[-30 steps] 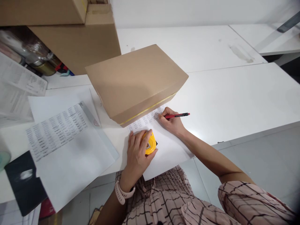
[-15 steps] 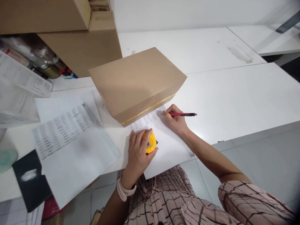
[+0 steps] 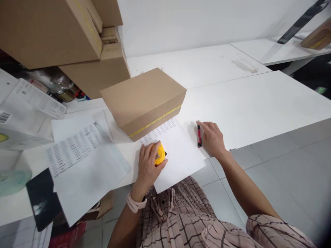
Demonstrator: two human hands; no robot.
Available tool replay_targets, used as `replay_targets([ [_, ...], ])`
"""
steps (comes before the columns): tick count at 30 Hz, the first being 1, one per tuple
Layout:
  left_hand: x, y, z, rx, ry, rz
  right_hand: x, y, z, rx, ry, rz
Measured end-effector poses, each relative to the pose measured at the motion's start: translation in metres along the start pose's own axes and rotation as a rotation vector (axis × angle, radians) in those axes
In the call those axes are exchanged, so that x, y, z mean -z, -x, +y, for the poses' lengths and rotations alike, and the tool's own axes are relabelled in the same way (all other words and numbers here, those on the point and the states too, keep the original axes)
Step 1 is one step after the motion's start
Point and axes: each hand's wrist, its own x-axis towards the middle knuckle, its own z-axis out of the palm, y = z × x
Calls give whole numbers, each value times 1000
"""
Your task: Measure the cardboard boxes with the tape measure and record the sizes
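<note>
My left hand [image 3: 148, 160] is closed around a yellow tape measure [image 3: 160, 155], which rests on a white sheet of paper [image 3: 178, 162] with rows of small writing along its top. To the right of that sheet, my right hand [image 3: 213, 137] is low over the white table. Its fingertips are at the upper end of a red and black pen [image 3: 199, 136], which points toward me alongside the hand. A closed cardboard box [image 3: 147, 100] with a yellow strip along its near side stands just beyond the paper, overlapping its top edge from this view.
More printed sheets [image 3: 85, 175] lie at the left, partly over a dark flat object [image 3: 42, 196]. Large cardboard boxes [image 3: 54, 31] are stacked at the back left, beside a white package [image 3: 31, 106]. The white table [image 3: 245, 100] extends right, its front edge above a tiled floor.
My right hand has left the writing at the paper's top and moved right, onto the table. The pen has turned to point toward me. My left hand stays on the tape measure.
</note>
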Motion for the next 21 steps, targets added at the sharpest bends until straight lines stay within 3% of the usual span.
replay_targets([
  [3, 6, 5, 7, 51, 189, -17, 10, 8, -37, 32, -284, 13],
  [7, 17, 12, 28, 144, 457, -159, 26, 21, -94, 38, -870, -384],
  [10, 24, 17, 41, 178, 572, -223, 36, 28, -112, -16, -995, -514],
  [14, 33, 21, 48, 195, 619, -280, 47, 31, -107, -6, -1013, -561],
  [17, 54, 17, 44, 200, 604, -266, 59, 17, -90, -46, -1075, -543],
  [19, 79, 8, 34, 233, 584, -194, 70, -4, -72, -123, -1092, -421],
  [21, 111, -5, 18, 277, 564, -86, 82, -34, -52, -189, -1114, -206],
])
